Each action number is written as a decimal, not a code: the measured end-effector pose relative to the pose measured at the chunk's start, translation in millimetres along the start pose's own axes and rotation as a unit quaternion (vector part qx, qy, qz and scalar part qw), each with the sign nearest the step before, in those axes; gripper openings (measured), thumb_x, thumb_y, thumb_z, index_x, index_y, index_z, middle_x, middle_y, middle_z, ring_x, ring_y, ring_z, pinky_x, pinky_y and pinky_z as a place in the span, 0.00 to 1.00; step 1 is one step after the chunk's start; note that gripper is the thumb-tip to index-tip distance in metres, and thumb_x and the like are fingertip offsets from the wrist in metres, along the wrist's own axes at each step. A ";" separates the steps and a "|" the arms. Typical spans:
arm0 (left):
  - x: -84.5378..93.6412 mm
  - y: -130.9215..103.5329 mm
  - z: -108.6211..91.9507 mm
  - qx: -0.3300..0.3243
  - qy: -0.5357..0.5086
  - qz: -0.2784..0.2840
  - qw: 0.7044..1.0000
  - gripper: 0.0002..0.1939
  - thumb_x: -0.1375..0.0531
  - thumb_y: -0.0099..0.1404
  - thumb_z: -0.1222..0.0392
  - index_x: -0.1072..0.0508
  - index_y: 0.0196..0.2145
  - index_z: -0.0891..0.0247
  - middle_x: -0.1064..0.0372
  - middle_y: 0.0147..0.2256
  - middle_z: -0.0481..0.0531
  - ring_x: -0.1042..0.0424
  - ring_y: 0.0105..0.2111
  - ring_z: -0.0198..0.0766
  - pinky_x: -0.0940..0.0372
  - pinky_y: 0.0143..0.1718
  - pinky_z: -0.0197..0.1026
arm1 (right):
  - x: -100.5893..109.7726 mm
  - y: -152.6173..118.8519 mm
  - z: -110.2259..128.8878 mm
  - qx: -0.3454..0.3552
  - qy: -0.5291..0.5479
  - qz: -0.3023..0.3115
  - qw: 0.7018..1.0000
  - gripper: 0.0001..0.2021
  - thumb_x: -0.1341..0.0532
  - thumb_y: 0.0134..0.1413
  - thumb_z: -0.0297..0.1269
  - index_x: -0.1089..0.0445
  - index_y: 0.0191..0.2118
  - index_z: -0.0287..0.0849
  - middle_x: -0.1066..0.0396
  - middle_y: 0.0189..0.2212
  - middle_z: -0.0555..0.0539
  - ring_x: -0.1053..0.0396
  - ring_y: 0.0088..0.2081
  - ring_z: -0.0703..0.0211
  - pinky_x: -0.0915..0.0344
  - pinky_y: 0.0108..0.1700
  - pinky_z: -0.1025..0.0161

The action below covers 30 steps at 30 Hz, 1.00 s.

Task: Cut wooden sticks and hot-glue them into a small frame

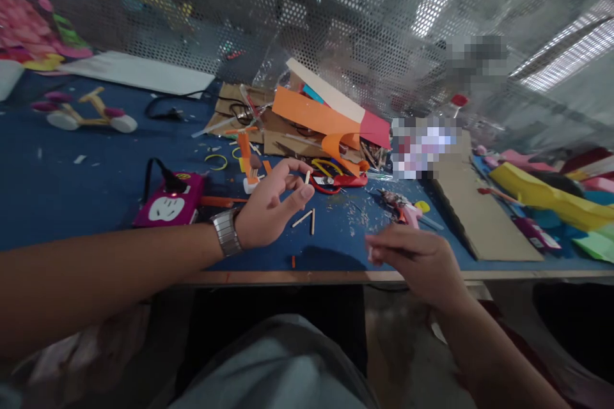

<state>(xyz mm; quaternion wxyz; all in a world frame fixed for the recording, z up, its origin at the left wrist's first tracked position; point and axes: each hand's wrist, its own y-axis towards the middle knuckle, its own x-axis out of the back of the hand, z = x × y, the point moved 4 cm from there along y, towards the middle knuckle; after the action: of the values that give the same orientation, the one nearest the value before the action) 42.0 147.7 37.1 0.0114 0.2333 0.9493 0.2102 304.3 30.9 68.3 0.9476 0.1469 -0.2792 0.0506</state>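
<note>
My left hand [273, 204], with a metal watch on its wrist, pinches a short pale stick [307, 177] between thumb and forefinger. Two small sticks [313, 222] lie on the blue table just below it. My right hand [417, 259] is over the front edge, its thumb and forefinger pressed together on a tiny whitish piece [370, 254] too small to name. Beyond that hand lies a pink glue gun [410, 215]. Red-handled cutters [350, 180] rest behind the left hand. A small orange model [245, 153] stands behind the left hand's knuckles.
A purple power socket [173, 201] with a plugged cable sits left of my left hand. Orange paper [311, 114] and cardboard are piled at the back. A toy scooter [91, 114] stands far left. Flat cardboard [480, 217] and coloured sheets lie at the right.
</note>
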 end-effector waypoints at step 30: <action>-2.6 -3.3 -2.2 0.033 -0.018 0.016 0.999 0.32 0.37 0.78 0.29 0.32 0.58 0.61 0.33 0.31 0.45 0.35 0.29 0.38 0.38 0.32 0.43 | -45.8 58.1 6.2 0.114 -0.359 0.258 0.890 0.17 0.39 0.74 0.25 0.16 0.58 0.44 0.16 0.50 0.41 0.18 0.41 0.54 0.31 0.39 0.60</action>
<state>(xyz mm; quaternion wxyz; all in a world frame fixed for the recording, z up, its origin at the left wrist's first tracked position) 42.6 143.0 37.5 0.0172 0.2526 0.9515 0.1750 252.3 83.7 62.9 0.7130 0.1853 -0.6206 0.2686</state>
